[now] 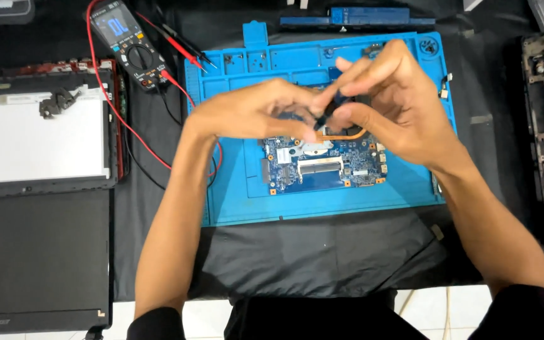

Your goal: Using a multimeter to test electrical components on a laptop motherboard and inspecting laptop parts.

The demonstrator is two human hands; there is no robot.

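Black-clothed workbench with a laptop taken apart, both hands meeting over the bare board.

On the blue repair mat point(234, 208) lies the blue circuit board point(322, 165), already out of its case, its copper heat pipe point(346, 133) still on it, so the strip-down looks well along but unfinished. Screen panel point(36, 135) and multimeter point(126, 43) sit off to the left. Left hand point(253, 113) and right hand point(388, 104) pinch fingertips together on a small dark part point(328, 112) just above the board; what it is, I cannot tell.
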